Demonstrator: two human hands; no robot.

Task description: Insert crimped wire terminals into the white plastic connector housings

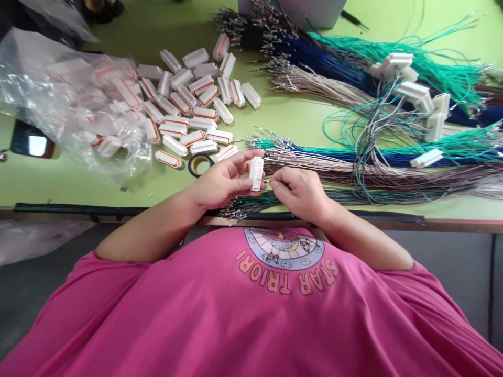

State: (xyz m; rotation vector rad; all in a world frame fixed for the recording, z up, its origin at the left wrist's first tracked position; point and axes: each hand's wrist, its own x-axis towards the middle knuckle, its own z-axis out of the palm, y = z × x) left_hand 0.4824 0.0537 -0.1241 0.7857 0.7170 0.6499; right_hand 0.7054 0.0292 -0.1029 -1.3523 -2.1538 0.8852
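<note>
My left hand (226, 180) holds a white connector housing (257, 174) upright between thumb and fingers, its face of small slots turned toward my right. Close beside it, my right hand (301, 191) is closed in a pinch on a wire with a metal tip (266, 181). The tip points at the housing's right side; whether it is inside a slot is too small to tell. Below and behind both hands lies a bundle of dark green wires (251, 205). Beyond them, bundles of white wires (310, 163) and blue and green wires run off to the right.
Several loose white housings (183, 107), some with orange strips, lie at the back left beside a clear plastic bag (78, 99) of more. A black tape roll (199, 165) sits near my left hand. A phone (31, 140) is far left. Wired housings (437, 118) rest at right.
</note>
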